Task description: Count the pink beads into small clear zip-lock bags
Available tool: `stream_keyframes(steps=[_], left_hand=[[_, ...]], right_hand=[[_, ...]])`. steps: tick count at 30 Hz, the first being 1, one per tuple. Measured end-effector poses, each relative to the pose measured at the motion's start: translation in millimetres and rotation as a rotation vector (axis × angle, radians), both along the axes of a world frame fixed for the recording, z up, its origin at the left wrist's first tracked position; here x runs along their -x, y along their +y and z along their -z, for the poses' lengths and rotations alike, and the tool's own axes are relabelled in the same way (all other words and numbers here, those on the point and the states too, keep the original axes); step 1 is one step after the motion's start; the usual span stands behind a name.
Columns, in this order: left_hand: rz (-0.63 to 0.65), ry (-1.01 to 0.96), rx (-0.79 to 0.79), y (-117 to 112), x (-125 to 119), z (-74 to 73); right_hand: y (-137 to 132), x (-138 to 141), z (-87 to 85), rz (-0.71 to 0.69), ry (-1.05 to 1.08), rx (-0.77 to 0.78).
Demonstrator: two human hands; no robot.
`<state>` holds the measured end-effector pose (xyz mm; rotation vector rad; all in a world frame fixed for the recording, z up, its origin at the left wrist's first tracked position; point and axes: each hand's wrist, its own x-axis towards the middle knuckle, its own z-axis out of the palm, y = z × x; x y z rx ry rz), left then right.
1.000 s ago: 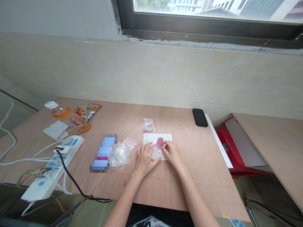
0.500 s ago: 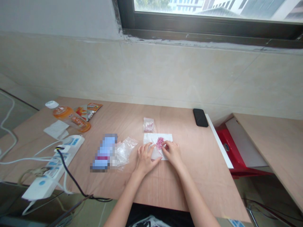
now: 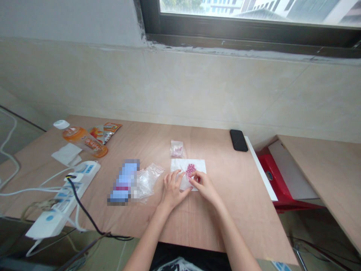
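Observation:
A cluster of small pink beads [image 3: 191, 170] lies on a white paper sheet [image 3: 187, 174]. My right hand [image 3: 203, 185] is at the cluster's lower end, fingertips pinched together; whatever is between them is too small to tell. My left hand [image 3: 173, 189] rests on the sheet's left part with fingers apart, holding nothing visible. Just above the sheet lies a small clear bag with pink contents [image 3: 177, 149]. Left of my left hand is a crumpled clear plastic bag [image 3: 149, 180], beside a blurred blue-and-white package [image 3: 124, 182].
All this stands on a plywood table [image 3: 225, 210], with a black smartphone [image 3: 238, 140] at the back. At the left are an orange drink bottle [image 3: 84, 143], a snack wrapper [image 3: 105, 132], a tissue [image 3: 67, 154] and a white power strip [image 3: 64, 199] with cables. A red object [image 3: 270, 173] stands beyond the right edge.
My right hand has shifted slightly left and turned, bringing its fingertips closer to the lower end of the bead cluster. My left hand has hardly moved.

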<state>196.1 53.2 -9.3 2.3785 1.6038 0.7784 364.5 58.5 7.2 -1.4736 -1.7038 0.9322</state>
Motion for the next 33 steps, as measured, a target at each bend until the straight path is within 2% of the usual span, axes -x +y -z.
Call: stream_keyframes(steps=[3, 8, 12, 18, 20, 26, 30, 33], left_hand=[[-0.004, -0.001, -0.007, -0.2, 0.0, 0.3], [-0.01, -0.008, -0.017, -0.2, 0.4, -1.8], [-0.023, -0.028, -0.013, 0.9, 1.2, -1.4], [-0.058, -0.168, 0.042, -2.2, 2.4, -8.3], [-0.068, -0.283, 0.119, -3.6, 3.7, -15.1], [0.028, -0.79, 0.611, -0.7, 6.5, -30.9], [0.034, -0.949, 0.728, 0.1, 4.2, -27.8], [0.065, -0.982, 0.751, -2.7, 2.7, -23.2]], right_hand=[[-2.6, 1.2, -1.0, -0.058, 0.046, 0.026], [-4.4, -1.9, -2.5, 0.02, 0.068, 0.003], [-11.6, 0.9, -7.9, 0.003, 0.073, 0.016], [-15.4, 9.0, -8.8, 0.029, 0.185, -0.013], [-13.8, 7.2, -11.6, 0.032, 0.219, -0.012], [-12.3, -4.6, -29.4, -0.021, 0.311, -0.001], [-14.9, -9.0, -30.9, -0.045, 0.313, 0.037], [-17.1, -10.7, -26.9, -0.06, 0.285, 0.046]])
